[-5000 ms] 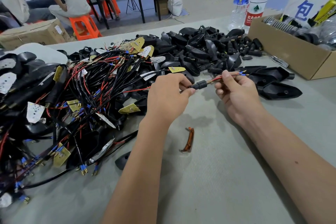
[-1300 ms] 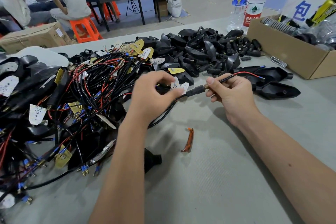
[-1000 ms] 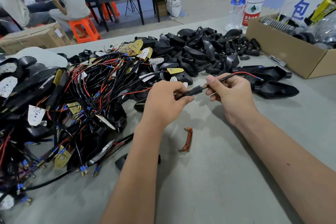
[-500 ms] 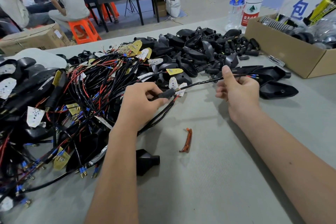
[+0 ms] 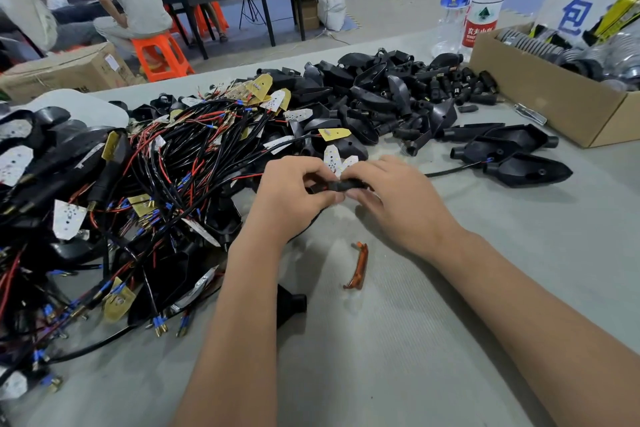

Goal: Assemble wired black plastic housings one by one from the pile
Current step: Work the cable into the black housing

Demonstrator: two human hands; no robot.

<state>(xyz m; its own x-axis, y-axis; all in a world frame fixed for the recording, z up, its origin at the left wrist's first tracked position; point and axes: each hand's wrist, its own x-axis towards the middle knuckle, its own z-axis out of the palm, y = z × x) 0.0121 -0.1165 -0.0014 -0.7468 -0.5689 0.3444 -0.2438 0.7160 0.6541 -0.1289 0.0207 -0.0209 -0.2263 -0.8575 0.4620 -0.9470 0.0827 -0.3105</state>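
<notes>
A: Why is the desk arranged like this?

B: I think it is for short reaches. The big wire pile with its small boards lies to the left. The bare black housings are heaped at the back, and the box stands at the far right. The middle stays free for the hands.

A: And the three housings apart from the heap, at the right?

B: They lie near the box, side by side. Maybe they are put ready for the next units, but I cannot be sure.

A: What do the hands hold?

B: Both are closed around one small black sleeve, just above the desk and in front of the pile. The left hand pinches its left end. The right hand curls over its right end. A little white board sticks up behind the fingers, and a black wire runs out to the right over the desk toward the three housings.

A: Why so close together?

B: I judge that two tight grips, almost touching, let the person push or turn the sleeve along the wire without bending it. The joint itself is hidden by the fingers.

A: And the orange piece?

B: It lies alone, near the wrists. Its purpose I cannot tell.
</notes>
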